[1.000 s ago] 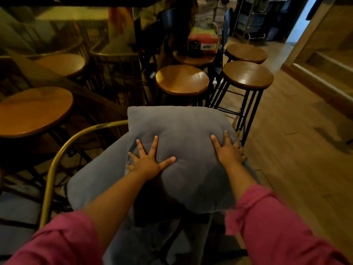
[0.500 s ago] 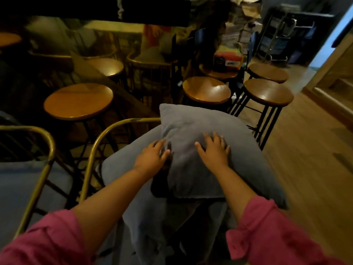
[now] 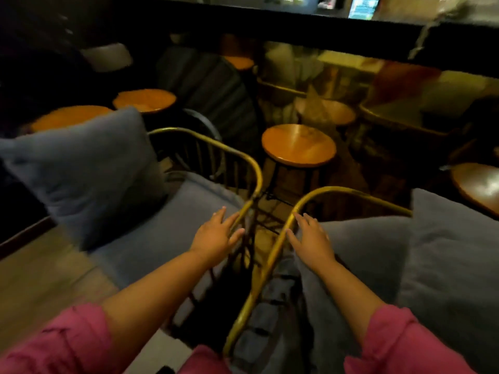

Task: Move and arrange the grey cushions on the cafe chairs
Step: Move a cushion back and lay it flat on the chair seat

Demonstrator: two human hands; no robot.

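Note:
Two brass-framed cafe chairs stand side by side. The left chair (image 3: 243, 163) holds a flat grey seat cushion (image 3: 167, 230) and an upright grey back cushion (image 3: 86, 174). My left hand (image 3: 216, 236) hovers open over that seat's right edge, by the brass rail. The right chair (image 3: 283, 238) carries a grey seat cushion (image 3: 361, 255) with another grey cushion (image 3: 453, 252) lying on it at the right. My right hand (image 3: 310, 238) is open, resting at that cushion's left edge beside the rail.
A round wooden stool (image 3: 298, 144) stands just beyond the gap between the chairs. More wooden stools (image 3: 144, 99) sit at the back left and one (image 3: 480, 184) at the right edge. A dark counter (image 3: 270, 25) runs across the top. Wooden floor (image 3: 40, 279) shows at the lower left.
My view has swung left. Both hands have left the top cushion on the right chair and now spread apart, the left over the neighbouring chair's seat.

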